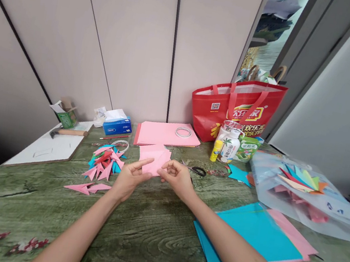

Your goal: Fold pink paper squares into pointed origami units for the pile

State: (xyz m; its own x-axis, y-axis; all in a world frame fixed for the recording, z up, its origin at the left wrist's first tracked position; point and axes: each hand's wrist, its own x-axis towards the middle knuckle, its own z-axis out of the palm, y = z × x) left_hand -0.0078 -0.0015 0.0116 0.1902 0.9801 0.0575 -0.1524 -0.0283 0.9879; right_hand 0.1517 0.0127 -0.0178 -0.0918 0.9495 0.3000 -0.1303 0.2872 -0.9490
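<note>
Between my two hands is a small sheet of pink paper [156, 164], held above the table. My left hand [132, 177] grips its left edge with thumb and fingers. On the right side, my right hand [177, 177] pinches the lower right corner. Another pink sheet [148, 150] shows just behind the held one; I cannot tell whether it is part of it. Left of my left hand lies a heap of folded paper pieces [106, 162] in pink, red and blue. Two pink folded pieces [87, 187] rest in front of that heap.
Blue and pink sheets [255, 233] lie at the right front, beside a plastic bag [319, 197]. Scissors [198, 170], a glue stick [215, 151] and a white bottle [229, 146] stand or lie behind. A red bag [208, 114], tissue box [117, 126] and hammer [69, 132] are farther back.
</note>
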